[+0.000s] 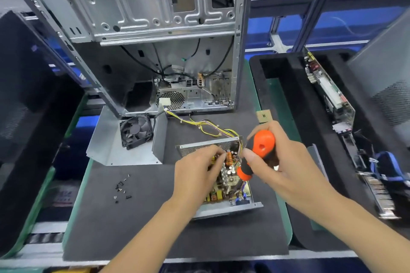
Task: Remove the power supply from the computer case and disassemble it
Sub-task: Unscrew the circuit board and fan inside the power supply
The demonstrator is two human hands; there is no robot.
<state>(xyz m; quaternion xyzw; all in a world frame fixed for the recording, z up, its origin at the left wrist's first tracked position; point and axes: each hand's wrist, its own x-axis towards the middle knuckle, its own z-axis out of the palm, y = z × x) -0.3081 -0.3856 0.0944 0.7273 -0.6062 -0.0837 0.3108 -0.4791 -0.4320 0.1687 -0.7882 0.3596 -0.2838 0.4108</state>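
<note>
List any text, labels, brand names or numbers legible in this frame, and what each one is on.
None can be read.
Red-and-white label under the left edge of the bench: has printing, too blurred to read.
Power supply circuit board: any markings too small to tell.
Boards in the black foam tray: stickers and connectors visible, no legible characters.
Orange screwdriver: no visible text.

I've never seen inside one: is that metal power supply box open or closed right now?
Open. The power supply shows its bare circuit board, and its cover with the fan lies apart, to the left.
</note>
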